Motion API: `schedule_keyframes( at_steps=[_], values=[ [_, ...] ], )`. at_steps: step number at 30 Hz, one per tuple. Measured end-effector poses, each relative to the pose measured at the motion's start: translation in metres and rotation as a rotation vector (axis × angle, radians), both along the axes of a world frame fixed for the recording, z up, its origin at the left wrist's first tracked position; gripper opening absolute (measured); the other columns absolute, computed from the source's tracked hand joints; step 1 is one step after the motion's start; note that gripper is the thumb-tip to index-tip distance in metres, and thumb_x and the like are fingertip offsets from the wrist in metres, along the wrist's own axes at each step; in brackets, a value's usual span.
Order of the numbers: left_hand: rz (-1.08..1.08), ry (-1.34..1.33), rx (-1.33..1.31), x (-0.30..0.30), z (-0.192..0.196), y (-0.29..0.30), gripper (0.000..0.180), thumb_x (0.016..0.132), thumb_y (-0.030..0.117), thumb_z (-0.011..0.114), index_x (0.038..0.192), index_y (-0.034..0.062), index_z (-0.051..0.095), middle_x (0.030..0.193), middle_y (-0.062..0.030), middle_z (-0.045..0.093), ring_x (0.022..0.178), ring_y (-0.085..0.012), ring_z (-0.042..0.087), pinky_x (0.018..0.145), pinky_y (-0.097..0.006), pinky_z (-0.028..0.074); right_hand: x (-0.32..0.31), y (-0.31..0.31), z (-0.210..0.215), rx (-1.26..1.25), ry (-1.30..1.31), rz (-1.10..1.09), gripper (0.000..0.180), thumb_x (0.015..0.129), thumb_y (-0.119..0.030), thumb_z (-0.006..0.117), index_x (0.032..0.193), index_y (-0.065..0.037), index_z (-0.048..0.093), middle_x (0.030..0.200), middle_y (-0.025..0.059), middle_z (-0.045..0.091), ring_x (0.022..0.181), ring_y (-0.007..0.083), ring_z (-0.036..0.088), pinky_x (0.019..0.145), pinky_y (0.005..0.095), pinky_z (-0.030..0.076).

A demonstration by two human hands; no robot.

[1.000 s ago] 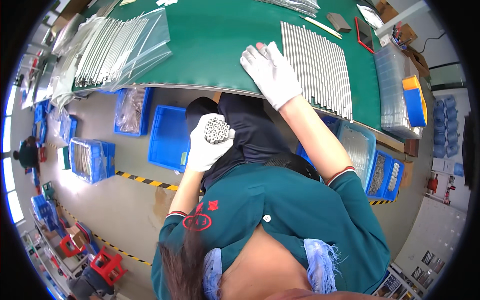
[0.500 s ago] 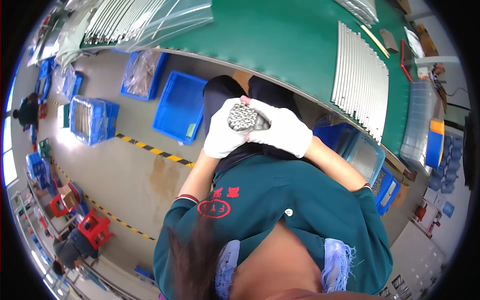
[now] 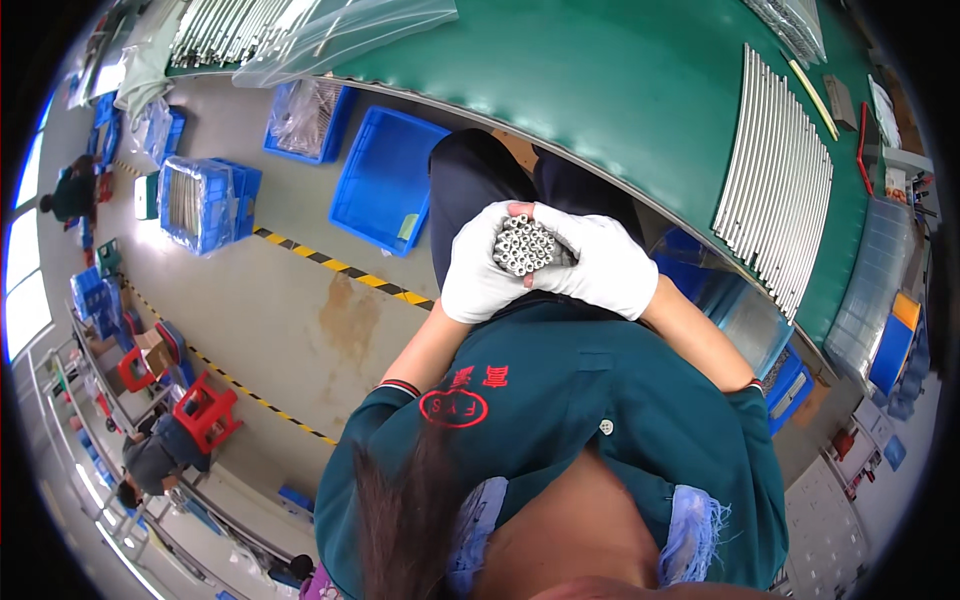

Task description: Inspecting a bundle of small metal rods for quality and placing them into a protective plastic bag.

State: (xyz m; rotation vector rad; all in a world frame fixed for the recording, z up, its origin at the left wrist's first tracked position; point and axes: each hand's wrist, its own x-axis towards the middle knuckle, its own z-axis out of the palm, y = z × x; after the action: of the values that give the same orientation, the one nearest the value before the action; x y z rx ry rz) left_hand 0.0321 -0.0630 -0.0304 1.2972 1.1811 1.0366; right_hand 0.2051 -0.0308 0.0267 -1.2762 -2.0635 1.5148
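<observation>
Above my lap, both gloved hands close around a bundle of thin metal tubes (image 3: 524, 245). Its round, hollow ends face up toward me, packed tightly together, while the rest of the length is hidden. My left hand (image 3: 474, 270) wraps the bundle's left side. My right hand (image 3: 607, 265) grips it from the right, thumb and fingers curved about it. Both white gloves leave some fingertips bare. On the green table (image 3: 590, 90) to the right lies a flat row of long silver tubes (image 3: 775, 185).
More rods (image 3: 235, 30) lie under clear plastic at the table's far left. Below stand a blue bin (image 3: 385, 180), another blue bin with plastic bags (image 3: 308, 120) and a wrapped stack of crates (image 3: 205, 205). A red stool (image 3: 207, 412) and a seated co-worker (image 3: 165, 455) are at lower left.
The view has shifted, so the whole scene sits differently in the picture. The bundle's tube ends now look sharper and face me more squarely. Both hands still hold it.
</observation>
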Motion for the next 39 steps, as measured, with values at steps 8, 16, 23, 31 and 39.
schedule_keyframes(
  at_steps=[8,16,23,31,39],
  values=[
    [0.073,0.08,0.11,0.006,-0.003,-0.007,0.053,0.055,0.013,0.085,0.101,0.0065,0.061,0.086,-0.0084,0.062,0.076,-0.0252,0.062,0.07,-0.033,0.049,0.004,0.003,-0.007,0.032,0.078,0.063,0.063,0.072,-0.033,0.074,0.128,-0.015,0.052,0.099,0.0146,0.066,0.086,0.0351,0.063,0.076,0.0406,0.049],
    [0.082,0.076,0.165,0.003,-0.007,-0.013,0.056,0.053,0.016,0.086,0.102,0.0079,0.059,0.086,-0.0085,0.062,0.077,-0.0277,0.061,0.07,-0.035,0.049,0.004,-0.001,-0.011,0.035,0.08,0.115,0.061,0.075,-0.038,0.073,0.129,-0.018,0.052,0.097,0.0148,0.066,0.086,0.0353,0.063,0.075,0.0408,0.049],
    [-0.03,0.03,0.028,-0.003,-0.01,-0.016,0.061,0.053,0.018,0.086,0.106,0.0056,0.058,0.09,-0.0103,0.063,0.083,-0.0308,0.061,0.076,-0.037,0.049,0.008,-0.006,-0.021,-0.117,0.253,0.057,0.068,0.074,-0.038,0.075,0.134,-0.021,0.048,0.097,0.0151,0.067,0.085,0.0368,0.065,0.076,0.0392,0.05],
    [-0.046,-0.005,-0.057,-0.009,-0.015,-0.016,0.065,0.055,0.012,0.085,0.113,0.0034,0.057,0.101,-0.0117,0.062,0.092,-0.0273,0.063,0.082,-0.034,0.049,0.004,-0.005,-0.015,-0.125,0.176,0.061,0.067,0.073,-0.036,0.075,0.131,-0.015,0.048,0.101,0.0163,0.066,0.089,0.0368,0.063,0.079,0.0395,0.049],
    [-0.521,-0.314,-0.442,-0.028,0.007,0.027,0.054,0.058,0.002,0.079,0.108,0.0022,0.057,0.099,-0.0014,0.061,0.091,-0.008,0.055,0.085,-0.026,0.046,0.006,-0.004,-0.02,-0.208,0.202,0.023,0.067,0.076,-0.041,0.074,0.132,-0.017,0.045,0.099,0.0164,0.067,0.091,0.0354,0.064,0.079,0.039,0.049]
  ],
)
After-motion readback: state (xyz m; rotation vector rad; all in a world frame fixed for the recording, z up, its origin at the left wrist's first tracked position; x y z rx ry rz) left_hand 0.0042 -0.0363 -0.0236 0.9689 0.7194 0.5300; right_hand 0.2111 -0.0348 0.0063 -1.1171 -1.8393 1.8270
